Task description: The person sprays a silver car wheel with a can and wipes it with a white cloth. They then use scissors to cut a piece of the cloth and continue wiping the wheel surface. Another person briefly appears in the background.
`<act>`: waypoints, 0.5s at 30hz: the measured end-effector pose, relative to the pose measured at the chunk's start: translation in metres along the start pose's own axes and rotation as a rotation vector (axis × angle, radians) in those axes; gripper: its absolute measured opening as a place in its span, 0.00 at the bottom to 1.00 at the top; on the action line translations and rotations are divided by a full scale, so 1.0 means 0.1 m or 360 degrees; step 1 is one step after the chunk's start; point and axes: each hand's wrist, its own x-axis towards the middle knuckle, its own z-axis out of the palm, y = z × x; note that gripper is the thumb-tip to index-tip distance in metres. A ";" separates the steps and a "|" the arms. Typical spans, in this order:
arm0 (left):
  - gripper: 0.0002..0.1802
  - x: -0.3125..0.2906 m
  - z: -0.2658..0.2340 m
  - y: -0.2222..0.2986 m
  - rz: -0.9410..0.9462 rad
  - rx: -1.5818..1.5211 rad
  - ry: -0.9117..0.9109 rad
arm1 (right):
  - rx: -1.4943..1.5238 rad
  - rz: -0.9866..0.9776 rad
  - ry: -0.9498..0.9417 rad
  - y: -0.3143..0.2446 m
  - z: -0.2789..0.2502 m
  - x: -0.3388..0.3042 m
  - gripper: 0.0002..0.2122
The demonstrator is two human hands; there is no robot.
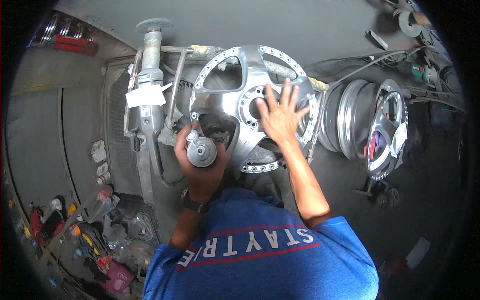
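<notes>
So, from my end, the left hand is wrapped around a round metal tool, flat end up at me. Right hand is spread out, gripping nothing, and looks rested on the silver wheel beside its hub hole. That wheel lies up and right of the left-hand grip, face toward my camera; being round, no long axis. Right's the nearer hand; can't tell if left touches it. Containers: just clear plastic bags lower left, contents too jumbled to tell.
</notes>
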 end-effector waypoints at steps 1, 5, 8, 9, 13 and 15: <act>0.49 0.02 0.00 -0.02 -0.0008 -0.0020 -0.0008 | -0.0043 -0.0048 -0.0008 -0.06 0.01 0.01 0.33; 0.49 0.12 -0.12 -0.04 0.0068 0.0092 -0.0050 | -0.0048 -0.0039 0.0019 -0.08 0.00 0.02 0.33; 0.49 0.20 -0.13 -0.02 0.0109 0.0129 -0.0076 | -0.0085 -0.0034 0.0042 -0.15 0.02 0.06 0.33; 0.49 0.22 -0.13 -0.01 0.0115 0.0138 -0.0077 | -0.0082 -0.0093 0.0017 -0.21 0.04 0.08 0.33; 0.50 0.25 -0.17 -0.08 0.0086 0.0018 -0.0077 | -0.0113 -0.0098 0.0109 -0.04 0.06 0.12 0.33; 0.50 0.25 -0.16 -0.09 0.0072 0.0042 -0.0063 | -0.0059 -0.0058 0.0119 -0.10 0.06 0.23 0.34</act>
